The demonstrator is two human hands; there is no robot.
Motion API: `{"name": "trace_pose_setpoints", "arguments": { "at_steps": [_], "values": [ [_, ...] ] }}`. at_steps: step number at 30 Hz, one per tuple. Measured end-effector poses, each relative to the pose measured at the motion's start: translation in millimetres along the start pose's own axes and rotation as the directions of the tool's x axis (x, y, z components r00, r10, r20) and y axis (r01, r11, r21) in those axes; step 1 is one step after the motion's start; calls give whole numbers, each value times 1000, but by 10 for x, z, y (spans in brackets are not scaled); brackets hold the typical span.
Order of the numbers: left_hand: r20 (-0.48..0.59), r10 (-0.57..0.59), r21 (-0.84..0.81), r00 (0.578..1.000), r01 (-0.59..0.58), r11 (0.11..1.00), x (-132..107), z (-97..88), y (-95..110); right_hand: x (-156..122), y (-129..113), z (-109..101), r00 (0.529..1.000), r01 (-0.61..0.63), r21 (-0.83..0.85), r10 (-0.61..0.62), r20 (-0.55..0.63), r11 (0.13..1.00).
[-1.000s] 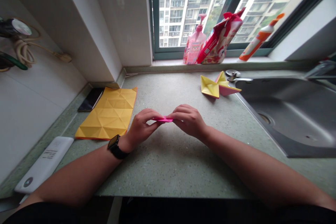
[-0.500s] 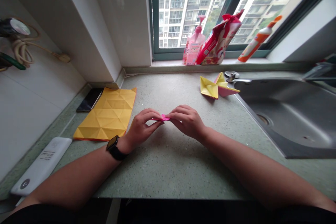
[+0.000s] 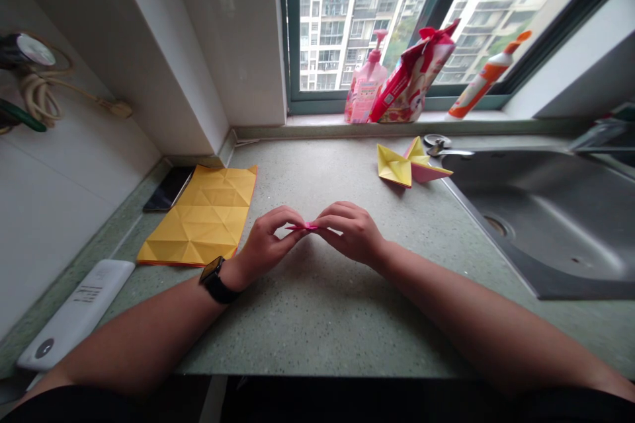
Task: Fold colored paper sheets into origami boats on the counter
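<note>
Between my two hands is a small piece of folded pink paper (image 3: 308, 226), mostly covered by the fingers. My left hand (image 3: 270, 234), with a black watch (image 3: 218, 279) on its wrist, pinches the paper's left part between thumb and fingers. The right part is pinched by my right hand (image 3: 351, 230). Just left of my left hand lies a creased sheet of yellow-orange paper (image 3: 201, 215) with a red edge underneath. Beyond my right hand sits a folded yellow and pink paper shape (image 3: 414, 164), beside the sink.
A steel sink (image 3: 538, 211) is set into the speckled counter (image 3: 317, 317) at right. A dark phone (image 3: 169, 189) lies partly under the yellow paper, and a white power bank (image 3: 74, 317) rests front left. On the sill stand a pump bottle (image 3: 366, 89), red bag (image 3: 417, 76) and orange-white bottle (image 3: 481, 82).
The pink paper has tilted and now shows a thinner edge. Both hands keep their pinch, with only slight finger movement.
</note>
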State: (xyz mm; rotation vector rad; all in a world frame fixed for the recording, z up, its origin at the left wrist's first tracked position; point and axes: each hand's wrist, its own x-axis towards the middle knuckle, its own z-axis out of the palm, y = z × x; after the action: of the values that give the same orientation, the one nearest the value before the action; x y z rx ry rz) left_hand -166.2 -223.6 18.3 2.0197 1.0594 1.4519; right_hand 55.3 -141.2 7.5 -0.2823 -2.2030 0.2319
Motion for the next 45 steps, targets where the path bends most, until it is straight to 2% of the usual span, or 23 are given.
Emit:
{"name": "trace_pose_setpoints", "arguments": {
  "at_steps": [6, 21, 24, 28, 34, 38, 45],
  "values": [
    [11, 36, -21, 999, -36, 999, 4, 0, 21, 6, -10, 0, 1000, 9, 32, -9, -4, 999],
    [-34, -4, 29, 999, 5, 1000, 5, -1, 38, 14, -15, 7, 999, -31, 118, 35, -36, 993],
    [-50, -34, 22, 998, 35, 999, -5, 1, 9, 8, -4, 6, 995, -64, 142, 75, -67, 988],
    [-114, -109, 32, 988, 113, 993, -17, 14, -63, 23, 27, -20, 968, -181, 193, 209, -136, 964],
    [-185, -135, 37, 973, 144, 989, -33, 32, -161, 26, 152, -38, 877, -378, 289, 440, -193, 880],
    [-210, -143, 20, 967, 150, 988, -44, 43, -220, -29, 318, 19, 775, -488, 412, 599, -200, 770],
    [-254, -233, -50, 939, 228, 972, -51, 46, -259, -96, 616, 81, 576, -518, 649, 789, -216, 556]
  ]
}}
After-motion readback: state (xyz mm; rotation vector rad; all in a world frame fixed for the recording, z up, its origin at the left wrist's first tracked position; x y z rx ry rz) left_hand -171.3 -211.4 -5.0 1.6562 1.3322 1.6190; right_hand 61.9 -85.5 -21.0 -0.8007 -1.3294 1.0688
